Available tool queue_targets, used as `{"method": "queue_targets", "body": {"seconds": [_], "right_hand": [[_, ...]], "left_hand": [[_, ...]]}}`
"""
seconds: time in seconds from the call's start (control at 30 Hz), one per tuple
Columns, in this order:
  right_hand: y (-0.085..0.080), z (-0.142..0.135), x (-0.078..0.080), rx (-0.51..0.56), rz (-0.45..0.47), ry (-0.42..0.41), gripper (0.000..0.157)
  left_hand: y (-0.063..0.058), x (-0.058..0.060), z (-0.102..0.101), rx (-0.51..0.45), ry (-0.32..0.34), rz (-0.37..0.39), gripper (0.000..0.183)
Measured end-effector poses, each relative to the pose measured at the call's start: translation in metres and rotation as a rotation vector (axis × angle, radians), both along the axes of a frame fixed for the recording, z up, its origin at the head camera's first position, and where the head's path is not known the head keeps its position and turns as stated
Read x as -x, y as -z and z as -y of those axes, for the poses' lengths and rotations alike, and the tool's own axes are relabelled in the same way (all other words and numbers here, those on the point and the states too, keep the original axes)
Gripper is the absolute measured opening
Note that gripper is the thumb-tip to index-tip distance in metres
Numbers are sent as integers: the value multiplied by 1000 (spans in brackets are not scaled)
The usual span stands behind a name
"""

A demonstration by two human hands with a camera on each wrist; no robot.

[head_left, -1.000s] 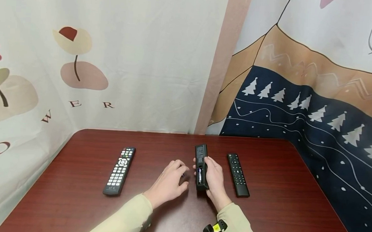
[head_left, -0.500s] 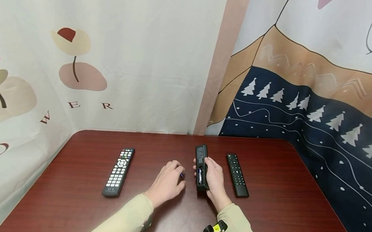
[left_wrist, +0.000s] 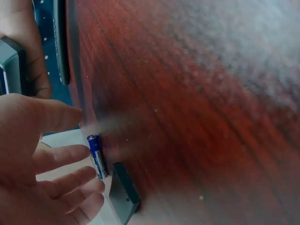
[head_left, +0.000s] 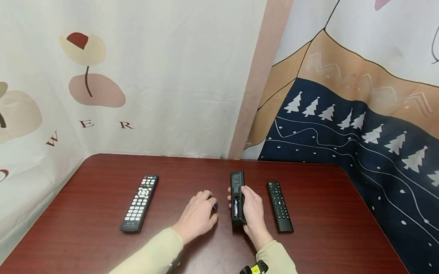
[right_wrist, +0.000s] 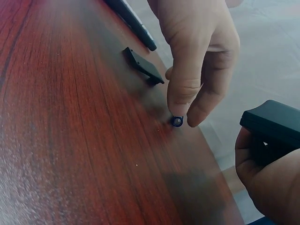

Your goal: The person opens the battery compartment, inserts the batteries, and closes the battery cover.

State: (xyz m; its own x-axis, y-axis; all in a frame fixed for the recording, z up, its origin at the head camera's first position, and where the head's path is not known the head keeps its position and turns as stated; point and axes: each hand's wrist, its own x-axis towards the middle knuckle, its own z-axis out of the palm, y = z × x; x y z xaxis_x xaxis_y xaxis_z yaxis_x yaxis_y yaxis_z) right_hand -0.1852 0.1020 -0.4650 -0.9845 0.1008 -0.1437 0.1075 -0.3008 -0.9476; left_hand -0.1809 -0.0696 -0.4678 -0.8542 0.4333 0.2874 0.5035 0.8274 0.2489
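Note:
My right hand (head_left: 254,210) grips a black remote control (head_left: 236,182) turned back side up, its battery compartment uncovered and one battery (head_left: 236,208) lying in it. To the left, my left hand (head_left: 197,215) hovers over the table with fingers loosely bent. A loose blue battery (left_wrist: 97,157) is on the table by its fingertips; thumb and fingers stand apart, and the left wrist view shows no pinch on it. Close by lies a black battery cover (right_wrist: 143,65), hidden under the left hand in the head view.
A grey remote with white buttons (head_left: 140,203) lies at the left of the reddish-brown table (head_left: 103,177). Right of my right hand is a slim black remote (head_left: 280,207). Printed curtains (head_left: 177,90) hang behind and beside the table.
My left hand has shifted slightly left, leaving more of the loose battery visible. The right hand and the remote in it have stayed in place.

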Motion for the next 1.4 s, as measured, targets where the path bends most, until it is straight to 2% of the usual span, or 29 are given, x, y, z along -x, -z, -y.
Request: {"method": "queue_targets", "body": {"seconds": [0.33, 0.6, 0.93, 1.4], "right_hand": [[-1, 0, 0, 1, 9, 3, 40], [-1, 0, -2, -5, 16, -5, 40], [-1, 0, -2, -9, 17, -4, 40], [-1, 0, -2, -13, 11, -3, 41]], "left_hand": [[5, 1, 1, 5, 20, -8, 19], [4, 0, 1, 8, 45, -31, 17], [3, 1, 1, 11, 62, -16, 18], [4, 3, 3, 14, 51, -15, 24]]}}
